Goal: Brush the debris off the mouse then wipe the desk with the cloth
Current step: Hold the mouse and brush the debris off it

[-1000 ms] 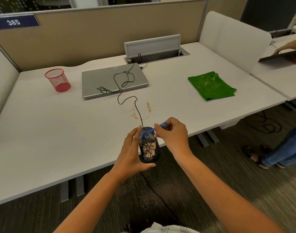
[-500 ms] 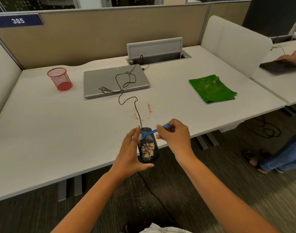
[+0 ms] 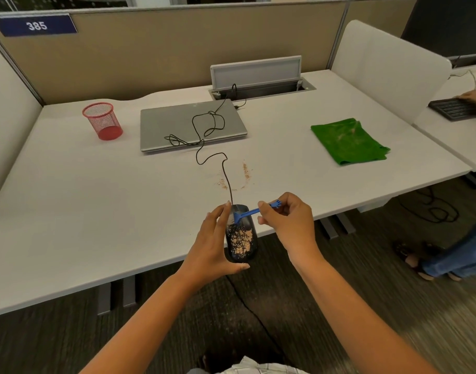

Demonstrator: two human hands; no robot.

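The left hand (image 3: 212, 244) is clamped around the mouse (image 3: 240, 233), thumb under its rear end and fingers along its left side, holding it at the near edge of the desk (image 3: 96, 211), partly out over the floor. The right hand (image 3: 288, 225) pinches a small blue brush (image 3: 251, 211) between thumb and forefinger, its head resting on the front of the mouse. Tan debris (image 3: 240, 240) covers the mouse's back.

The mouse looks light, rigid and smooth, so a grip on its 2 sides seems the surest hold; its top has to stay free for brushing. Its cord (image 3: 226, 174) trails back across the desk, over the laptop (image 3: 177, 130), so it probably limits how far the mouse can be lifted or turned. The brush is thin and light; a fingertip pinch should do.

More crumbs (image 3: 246, 171) lie just behind the mouse, on either side of the cord. The green cloth (image 3: 347, 141), soft and folded, lies well to the right of the mouse and can be picked up anywhere. A red mesh cup (image 3: 103, 121) stands far back to the left. For wiping, the cord would likely be in the way, since it crosses the dirty patch. Another person's hand rests on a keyboard (image 3: 453, 109) on the neighbouring desk, well clear.
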